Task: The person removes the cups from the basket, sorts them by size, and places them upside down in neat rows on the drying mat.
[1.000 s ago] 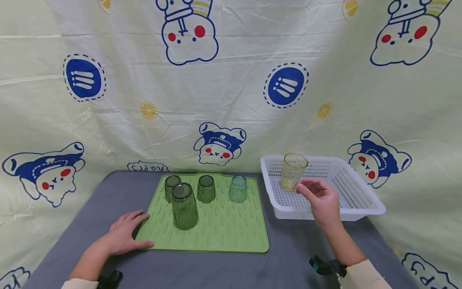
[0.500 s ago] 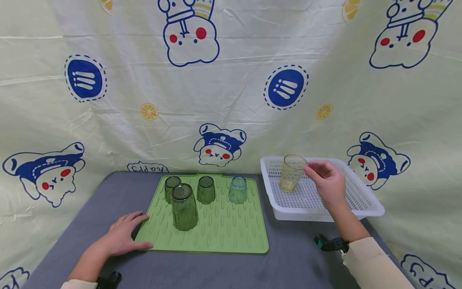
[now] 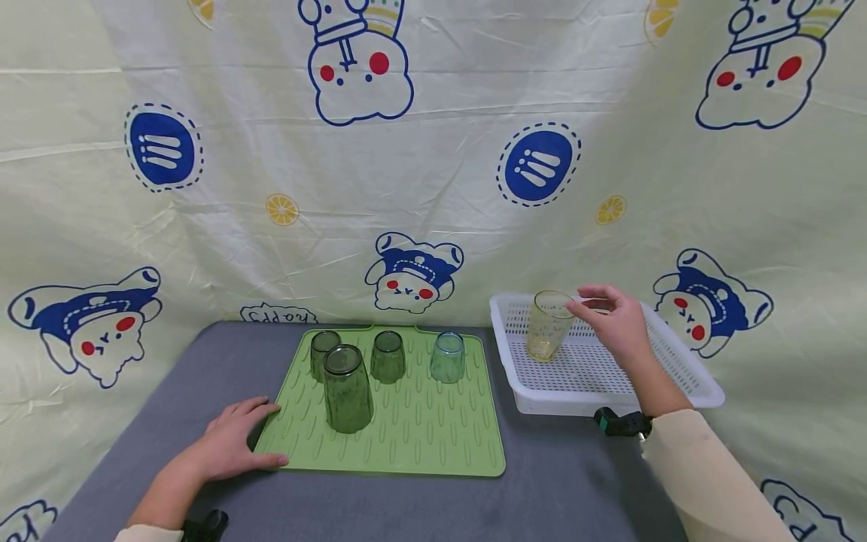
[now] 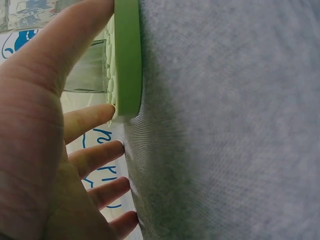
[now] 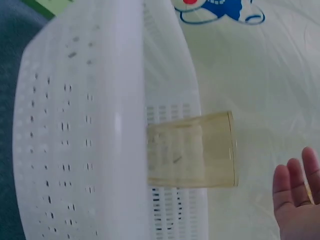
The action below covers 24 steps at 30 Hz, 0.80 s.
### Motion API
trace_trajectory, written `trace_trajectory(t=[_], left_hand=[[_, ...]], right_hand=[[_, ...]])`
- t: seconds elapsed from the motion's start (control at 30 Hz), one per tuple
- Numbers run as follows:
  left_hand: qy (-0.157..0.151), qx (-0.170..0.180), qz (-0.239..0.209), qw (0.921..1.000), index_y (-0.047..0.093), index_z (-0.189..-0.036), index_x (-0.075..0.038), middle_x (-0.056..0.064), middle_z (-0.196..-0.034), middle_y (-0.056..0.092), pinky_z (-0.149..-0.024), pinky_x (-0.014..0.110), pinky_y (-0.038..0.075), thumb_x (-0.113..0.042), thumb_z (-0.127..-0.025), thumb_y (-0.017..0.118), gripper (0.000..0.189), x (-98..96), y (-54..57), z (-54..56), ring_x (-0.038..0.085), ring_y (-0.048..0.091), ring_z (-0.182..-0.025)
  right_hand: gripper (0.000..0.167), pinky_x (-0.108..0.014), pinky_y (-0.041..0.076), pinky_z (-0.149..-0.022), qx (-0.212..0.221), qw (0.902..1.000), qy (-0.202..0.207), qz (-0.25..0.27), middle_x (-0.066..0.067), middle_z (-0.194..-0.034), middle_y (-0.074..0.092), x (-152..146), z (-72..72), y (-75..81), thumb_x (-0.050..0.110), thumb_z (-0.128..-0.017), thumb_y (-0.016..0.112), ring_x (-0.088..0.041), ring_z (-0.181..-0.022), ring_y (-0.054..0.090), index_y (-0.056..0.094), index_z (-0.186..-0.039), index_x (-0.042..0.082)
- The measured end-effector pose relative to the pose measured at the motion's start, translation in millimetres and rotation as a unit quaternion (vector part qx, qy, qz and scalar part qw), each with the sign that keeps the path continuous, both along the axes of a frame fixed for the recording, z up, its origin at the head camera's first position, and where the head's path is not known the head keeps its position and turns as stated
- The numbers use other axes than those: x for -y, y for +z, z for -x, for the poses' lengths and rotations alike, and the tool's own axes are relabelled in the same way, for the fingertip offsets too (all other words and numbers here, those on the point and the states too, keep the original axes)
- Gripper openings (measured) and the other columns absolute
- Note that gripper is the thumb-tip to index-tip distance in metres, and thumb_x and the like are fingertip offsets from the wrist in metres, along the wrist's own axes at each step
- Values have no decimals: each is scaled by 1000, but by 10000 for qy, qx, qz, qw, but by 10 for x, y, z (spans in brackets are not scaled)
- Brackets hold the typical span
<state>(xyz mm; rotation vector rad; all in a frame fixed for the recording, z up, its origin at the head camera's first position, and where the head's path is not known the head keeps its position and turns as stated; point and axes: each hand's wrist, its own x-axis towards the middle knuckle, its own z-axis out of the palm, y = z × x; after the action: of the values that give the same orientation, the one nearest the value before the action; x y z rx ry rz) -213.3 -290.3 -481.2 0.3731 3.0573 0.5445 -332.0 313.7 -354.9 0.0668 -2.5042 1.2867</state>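
A tall clear yellowish drinking glass (image 3: 546, 331) stands rim up in the white basket (image 3: 576, 403). Just right of its rim is my right hand (image 3: 618, 325), fingers loosely bent and holding nothing; the right wrist view shows a gap between those fingers (image 5: 295, 180) and the glass. My left hand (image 3: 233, 440) rests spread at the left edge of the green mat (image 3: 433, 448), thumb touching its front corner. On the mat stand a tall dark green glass (image 3: 348, 391), two short dark green glasses (image 3: 388, 357), and a short bluish glass (image 3: 447, 358).
A grey cloth (image 3: 433, 512) covers the table. The basket's perforated walls rise around the yellowish glass, right of the mat. Behind the table hangs a pale curtain (image 3: 460, 165) printed with cartoon figures.
My right hand has risen from beside the lower part of the yellowish glass to its rim, and now sits slightly farther right. The glass and my left hand have stayed put.
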Motion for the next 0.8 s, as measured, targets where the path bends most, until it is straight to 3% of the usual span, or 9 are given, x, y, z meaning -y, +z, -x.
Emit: trace_trajectory(t=[0.1,0.2,0.33,0.8], left_hand=[[27,17,-14,10000,57,-144,-10,25,-151,48,-98,77,38,-68,-74,80,94,-5,0,-4,56,41,-137],[12,-16,3,10000,58,-143,-9,26,-150,49,-96,77,39,-66,-74,81,93,-4,0,-2,56,42,-136],[-2,-55,25,10000,58,-143,-10,26,-149,49,-95,76,39,-65,-74,81,91,-5,2,-3,56,43,-135],[-10,-77,-31,10000,58,-143,-9,26,-149,49,-95,75,40,-64,-76,81,90,-13,5,-19,55,43,-134]], right_hand=[[69,-23,52,-84,285,9995,91,-90,-19,-144,54,-47,56,16,54,-93,70,-33,-128,53,56,-141,7],[75,-45,54,-96,550,9981,171,-198,-21,-151,48,-88,118,28,56,-93,70,-42,-137,46,51,-146,7],[85,-65,43,-110,830,9957,315,-281,-25,-157,40,-144,201,33,57,-91,72,-47,-145,38,42,-153,7],[114,-74,30,-114,1621,9796,908,-765,-30,-167,16,-286,395,-51,54,-85,79,-53,-153,18,11,-165,10]])
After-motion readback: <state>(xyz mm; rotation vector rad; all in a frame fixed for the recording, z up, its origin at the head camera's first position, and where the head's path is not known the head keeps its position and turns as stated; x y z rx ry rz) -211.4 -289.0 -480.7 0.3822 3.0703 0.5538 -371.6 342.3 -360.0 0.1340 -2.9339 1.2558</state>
